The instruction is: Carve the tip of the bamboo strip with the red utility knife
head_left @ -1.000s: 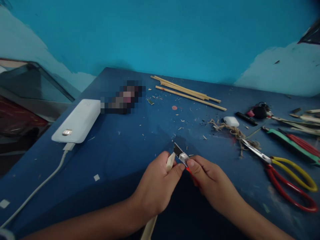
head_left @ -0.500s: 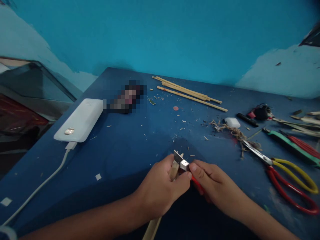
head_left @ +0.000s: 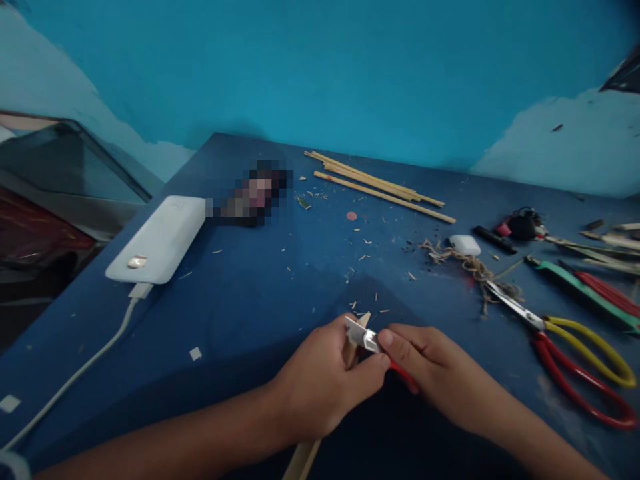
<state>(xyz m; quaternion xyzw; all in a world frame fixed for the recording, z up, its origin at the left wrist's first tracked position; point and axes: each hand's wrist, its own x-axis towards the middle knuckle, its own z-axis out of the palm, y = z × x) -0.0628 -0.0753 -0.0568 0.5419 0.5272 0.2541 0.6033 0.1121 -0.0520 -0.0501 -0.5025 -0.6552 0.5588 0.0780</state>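
Observation:
My left hand (head_left: 325,377) is closed around a split bamboo strip (head_left: 303,459). The strip's pale, tapered end pokes out past the fingers, and its lower part runs down beneath the palm to the bottom edge. In my right hand (head_left: 430,373) is a red utility knife (head_left: 403,377), gripped with the thumb near the metal collar. Its short blade (head_left: 356,331) lies across the strip close to the tip, over my left fingers. My left thumb reaches towards the knife; whether it presses on it I cannot tell.
Several thin bamboo sticks (head_left: 385,195) lie at the back of the blue table. Scissors (head_left: 540,327) with red and yellow handles, frayed twine (head_left: 473,265), a white case (head_left: 465,245) and a green cutter (head_left: 580,291) are at right. A white power bank (head_left: 159,239) with a cable sits left.
The knife blade has turned flatter and shifted slightly down across the strip, so more of the strip's pale tip shows. Both hands keep their hold in nearly the same place.

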